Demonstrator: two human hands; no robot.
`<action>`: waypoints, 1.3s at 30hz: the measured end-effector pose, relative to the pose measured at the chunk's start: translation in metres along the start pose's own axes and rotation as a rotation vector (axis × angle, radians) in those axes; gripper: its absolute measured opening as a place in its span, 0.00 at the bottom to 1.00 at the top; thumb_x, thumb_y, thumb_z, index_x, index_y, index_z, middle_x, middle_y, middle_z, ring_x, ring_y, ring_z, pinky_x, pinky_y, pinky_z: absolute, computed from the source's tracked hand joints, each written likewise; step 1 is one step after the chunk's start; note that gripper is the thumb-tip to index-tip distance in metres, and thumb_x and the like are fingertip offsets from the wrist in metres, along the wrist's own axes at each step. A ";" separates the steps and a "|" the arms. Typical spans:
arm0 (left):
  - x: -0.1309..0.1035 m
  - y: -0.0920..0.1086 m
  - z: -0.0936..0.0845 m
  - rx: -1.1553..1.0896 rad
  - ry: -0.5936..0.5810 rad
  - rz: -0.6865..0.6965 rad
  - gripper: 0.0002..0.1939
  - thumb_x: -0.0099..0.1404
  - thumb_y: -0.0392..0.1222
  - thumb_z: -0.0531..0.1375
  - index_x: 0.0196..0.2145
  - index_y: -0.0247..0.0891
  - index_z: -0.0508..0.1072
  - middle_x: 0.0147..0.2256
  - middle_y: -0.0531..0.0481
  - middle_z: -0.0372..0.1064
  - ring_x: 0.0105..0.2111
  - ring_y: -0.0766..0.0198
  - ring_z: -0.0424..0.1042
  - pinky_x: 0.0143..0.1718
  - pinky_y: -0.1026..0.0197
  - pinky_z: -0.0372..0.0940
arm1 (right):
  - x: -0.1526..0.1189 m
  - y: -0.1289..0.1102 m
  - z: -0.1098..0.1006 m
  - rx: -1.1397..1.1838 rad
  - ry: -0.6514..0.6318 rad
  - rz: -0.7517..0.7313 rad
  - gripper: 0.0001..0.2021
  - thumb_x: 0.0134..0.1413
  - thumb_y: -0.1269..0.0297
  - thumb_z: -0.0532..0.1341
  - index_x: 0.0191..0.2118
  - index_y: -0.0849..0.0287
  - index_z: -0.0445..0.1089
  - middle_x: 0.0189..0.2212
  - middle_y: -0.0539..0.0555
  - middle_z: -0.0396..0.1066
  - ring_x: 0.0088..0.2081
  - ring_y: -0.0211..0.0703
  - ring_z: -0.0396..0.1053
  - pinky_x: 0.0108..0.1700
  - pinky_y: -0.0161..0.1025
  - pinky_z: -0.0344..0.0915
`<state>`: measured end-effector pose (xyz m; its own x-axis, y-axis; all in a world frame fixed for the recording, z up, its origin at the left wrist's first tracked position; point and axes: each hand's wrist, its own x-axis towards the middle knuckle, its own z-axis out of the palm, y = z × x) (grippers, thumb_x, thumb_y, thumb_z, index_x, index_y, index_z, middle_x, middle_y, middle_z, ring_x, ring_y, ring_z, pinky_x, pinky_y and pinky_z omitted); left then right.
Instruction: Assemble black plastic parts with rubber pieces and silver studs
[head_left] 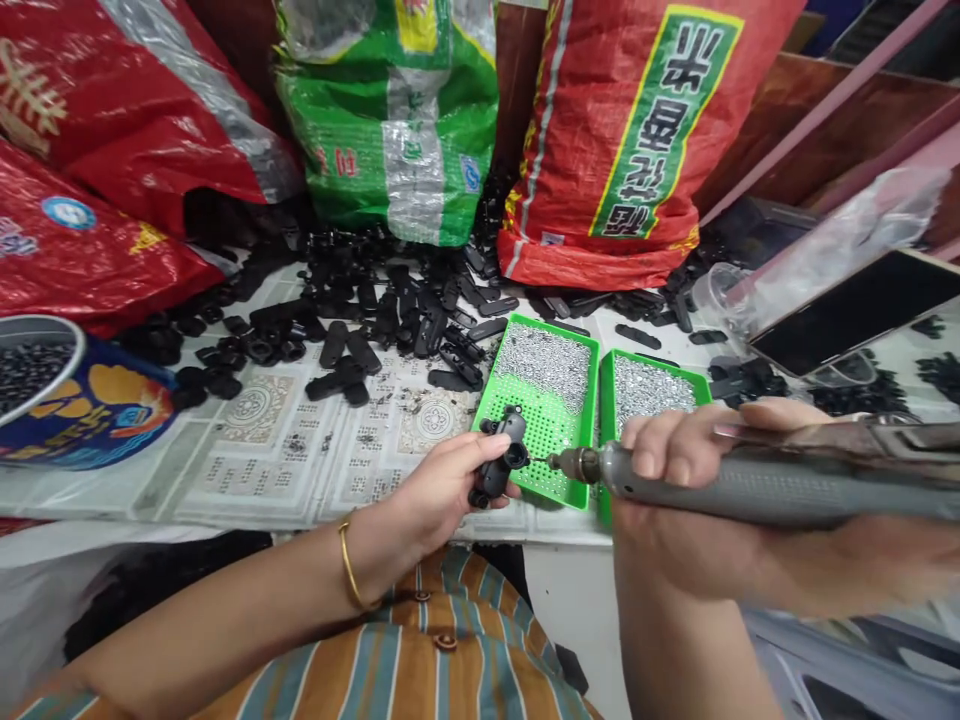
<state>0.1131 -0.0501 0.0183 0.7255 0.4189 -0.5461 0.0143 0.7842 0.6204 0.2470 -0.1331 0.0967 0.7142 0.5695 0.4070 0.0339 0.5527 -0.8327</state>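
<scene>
Driver (795, 492) is clamped in the right hand (675, 540), a black part (496, 475) in the left hand (441, 488). Both are best kept aligned.

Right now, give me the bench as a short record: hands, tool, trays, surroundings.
left hand: holds black part
right hand: grips grey screwdriver
screwdriver tip: points at black part; contact unclear
left tray: green, silver bits heaped at far end, holes bare at near end
right tray: green, also holds silver bits; near end mostly hidden by right hand
behind: loose black pieces, green bag, red bags
far left: blue tub
</scene>
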 end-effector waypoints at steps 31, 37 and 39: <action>-0.003 -0.003 0.005 -0.029 0.075 0.006 0.10 0.58 0.46 0.58 0.30 0.36 0.63 0.26 0.52 0.62 0.23 0.69 0.64 0.25 0.64 0.57 | -0.010 0.028 0.022 0.046 -0.177 0.009 0.16 0.45 0.48 0.60 0.25 0.57 0.68 0.12 0.45 0.61 0.14 0.38 0.60 0.18 0.38 0.61; -0.001 -0.005 0.004 -0.020 0.047 0.030 0.10 0.57 0.45 0.58 0.30 0.36 0.63 0.26 0.52 0.63 0.23 0.69 0.65 0.26 0.64 0.57 | -0.013 0.030 0.022 0.065 -0.179 -0.006 0.16 0.46 0.48 0.60 0.26 0.58 0.68 0.13 0.46 0.61 0.14 0.37 0.60 0.18 0.37 0.59; 0.001 -0.005 0.003 0.024 0.038 0.027 0.09 0.58 0.44 0.57 0.29 0.35 0.63 0.25 0.51 0.64 0.22 0.67 0.66 0.25 0.63 0.56 | -0.013 0.024 0.019 0.064 -0.174 0.011 0.17 0.45 0.46 0.60 0.29 0.57 0.70 0.13 0.46 0.62 0.15 0.38 0.60 0.19 0.38 0.59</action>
<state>0.1161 -0.0550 0.0165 0.6992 0.4570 -0.5498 0.0121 0.7613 0.6483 0.2258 -0.1156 0.0784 0.5827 0.6691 0.4612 -0.0219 0.5803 -0.8141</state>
